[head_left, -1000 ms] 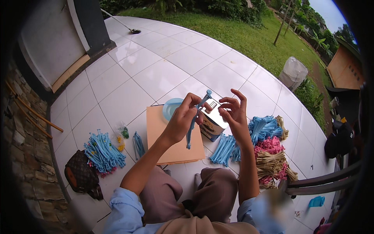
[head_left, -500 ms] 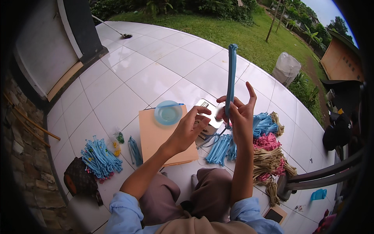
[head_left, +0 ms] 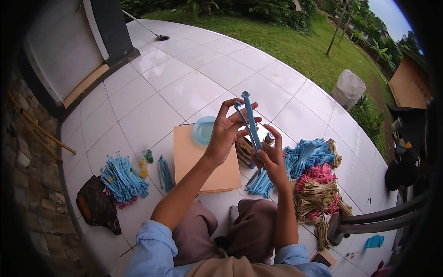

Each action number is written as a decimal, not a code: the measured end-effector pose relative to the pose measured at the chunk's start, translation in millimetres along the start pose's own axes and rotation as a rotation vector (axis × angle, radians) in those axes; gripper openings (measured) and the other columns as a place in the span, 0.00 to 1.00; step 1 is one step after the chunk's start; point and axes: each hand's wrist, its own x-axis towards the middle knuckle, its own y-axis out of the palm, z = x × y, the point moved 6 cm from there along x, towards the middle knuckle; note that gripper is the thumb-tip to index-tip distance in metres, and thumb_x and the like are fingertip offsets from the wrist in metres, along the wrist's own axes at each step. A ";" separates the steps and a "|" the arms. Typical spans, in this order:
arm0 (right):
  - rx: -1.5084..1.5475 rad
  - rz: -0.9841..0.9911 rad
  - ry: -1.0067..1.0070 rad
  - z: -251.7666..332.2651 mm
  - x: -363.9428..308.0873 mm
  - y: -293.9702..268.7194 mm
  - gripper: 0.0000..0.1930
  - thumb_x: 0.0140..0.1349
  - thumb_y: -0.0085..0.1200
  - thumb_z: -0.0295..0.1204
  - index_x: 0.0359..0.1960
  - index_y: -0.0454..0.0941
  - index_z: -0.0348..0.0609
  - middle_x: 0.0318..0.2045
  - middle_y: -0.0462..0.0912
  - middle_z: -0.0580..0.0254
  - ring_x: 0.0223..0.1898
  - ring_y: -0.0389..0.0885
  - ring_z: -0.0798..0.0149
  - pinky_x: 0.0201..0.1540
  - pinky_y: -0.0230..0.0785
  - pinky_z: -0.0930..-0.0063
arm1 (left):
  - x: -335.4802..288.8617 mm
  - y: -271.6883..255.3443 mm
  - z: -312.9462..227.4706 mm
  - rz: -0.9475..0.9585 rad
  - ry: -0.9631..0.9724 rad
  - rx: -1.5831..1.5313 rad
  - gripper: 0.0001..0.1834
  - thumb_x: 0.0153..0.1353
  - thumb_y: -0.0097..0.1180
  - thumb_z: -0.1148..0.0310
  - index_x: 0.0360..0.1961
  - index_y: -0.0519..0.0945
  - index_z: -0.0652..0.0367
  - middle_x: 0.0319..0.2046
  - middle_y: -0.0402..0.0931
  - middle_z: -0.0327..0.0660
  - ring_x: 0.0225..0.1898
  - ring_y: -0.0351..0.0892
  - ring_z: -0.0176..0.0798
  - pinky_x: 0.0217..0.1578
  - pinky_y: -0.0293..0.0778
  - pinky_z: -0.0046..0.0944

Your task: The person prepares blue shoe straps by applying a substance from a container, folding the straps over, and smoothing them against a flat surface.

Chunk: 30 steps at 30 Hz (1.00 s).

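Raised before me are long light-blue cloth strips (head_left: 251,117), standing upright with small knobbed upper ends; one thinner strip leans apart from the thicker part. My right hand (head_left: 271,159) pinches their lower end between thumb and fingers. My left hand (head_left: 226,129) has its fingers spread behind and beside the upper part, touching the strips, without a plain grip. Under the hands stands a tan board or box (head_left: 205,168) with a round translucent blue dish (head_left: 203,130) on its far edge. A dark box (head_left: 244,152) is partly hidden behind the right hand.
Blue (head_left: 307,154), pink (head_left: 316,177) and beige bundles (head_left: 318,198) lie at right. Another blue pile (head_left: 122,180) lies left, by a brown bag (head_left: 97,201) and small plastic packets (head_left: 142,164). A dark curved chair part (head_left: 383,214) juts in at right.
The strips have come lower and tilted left, and a thinner strip now stands apart. My left hand has risen to touch them. The view has shifted slightly.
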 end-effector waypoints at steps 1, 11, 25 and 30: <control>0.048 0.038 0.067 -4.4 1.2 0.3 0.31 0.61 0.42 0.19 0.64 0.45 0.52 0.28 0.75 0.62 0.25 0.68 0.75 0.26 0.58 0.84 | 0.5 -1.0 0.8 0.048 -0.029 -0.034 0.23 0.64 0.48 0.67 0.59 0.60 0.54 0.52 0.70 0.54 0.48 0.77 0.44 0.51 0.72 0.43; -0.317 0.032 -0.244 -0.1 2.3 6.2 0.34 0.59 0.49 0.18 0.64 0.45 0.48 0.37 0.71 0.61 0.32 0.74 0.70 0.31 0.68 0.79 | 3.2 -38.2 2.9 -0.187 0.022 0.206 0.12 0.57 0.58 0.76 0.43 0.75 0.65 0.32 0.78 0.43 0.36 0.80 0.34 0.41 0.80 0.34; -0.045 0.137 0.098 -108.6 46.9 -45.0 0.44 0.59 0.53 0.22 0.66 0.32 0.52 0.33 0.72 0.56 0.28 0.76 0.70 0.26 0.69 0.80 | -60.4 -134.5 66.1 -0.111 -0.247 0.819 0.07 0.50 0.63 0.76 0.32 0.81 0.58 0.31 0.76 0.37 0.32 0.78 0.32 0.35 0.76 0.32; -0.163 0.198 0.201 -152.1 67.9 -43.5 0.53 0.52 0.57 0.17 0.67 0.26 0.55 0.34 0.73 0.58 0.30 0.76 0.70 0.35 0.70 0.74 | -65.1 -148.3 90.5 0.026 -0.184 1.174 0.11 0.52 0.59 0.75 0.37 0.84 0.51 0.26 0.68 0.37 0.30 0.74 0.36 0.32 0.71 0.36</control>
